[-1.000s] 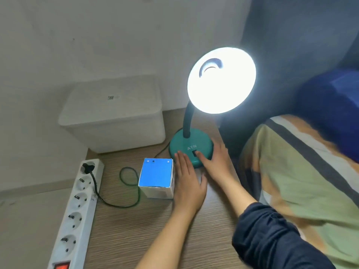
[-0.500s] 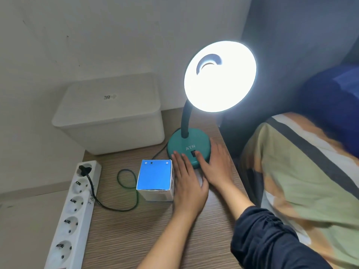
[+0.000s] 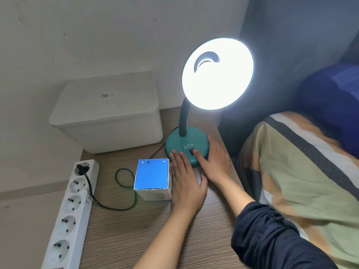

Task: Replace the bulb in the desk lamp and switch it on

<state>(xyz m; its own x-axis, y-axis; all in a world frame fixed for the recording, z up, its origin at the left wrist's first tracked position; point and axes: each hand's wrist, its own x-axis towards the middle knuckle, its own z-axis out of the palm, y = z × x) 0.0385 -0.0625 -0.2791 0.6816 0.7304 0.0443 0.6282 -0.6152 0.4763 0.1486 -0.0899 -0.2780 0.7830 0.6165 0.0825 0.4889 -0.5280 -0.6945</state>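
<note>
Currently, head view, one cam only, items near to far:

- Desk lamp (image 3: 187,146): teal round base w/ "ATN" lettering, dark gooseneck, shade (image 3: 217,73) tilted toward cam, lit, very bright; bulb itself lost in glare. Stands at far right of the wood-grain tabletop (image 3: 124,235).
- Switch (image 3: 191,151): small dark rocker on near side of base, just below lettering.
- Right hand (image 3: 213,166): flat, fingers spread, grasping nothing; fingertips on base, index tip touching or just beside switch, can't tell which. Dark sleeve (image 3: 272,239) bunched at forearm.
- Left hand (image 3: 186,181): flat, palm down on tabletop, relaxed, grasping nothing; fingertips at near-left rim of base, side of hand against bulb box.
- Bulb box (image 3: 152,179): small carton, blue top face, white sides, between left hand and cord loop.
- Cord (image 3: 118,193): dark, runs from base, loops on tabletop, ends in plug in far socket of power strip.
- Power strip (image 3: 71,212): white, multi-socket, along left edge of tabletop, near end out of frame.
- Storage bin (image 3: 110,113): white lidded plastic, far left, against wall, small label on lid.
- Bedding (image 3: 301,171): striped green/orange/dark blanket at right; blue pillow (image 3: 330,105) farther.
</note>
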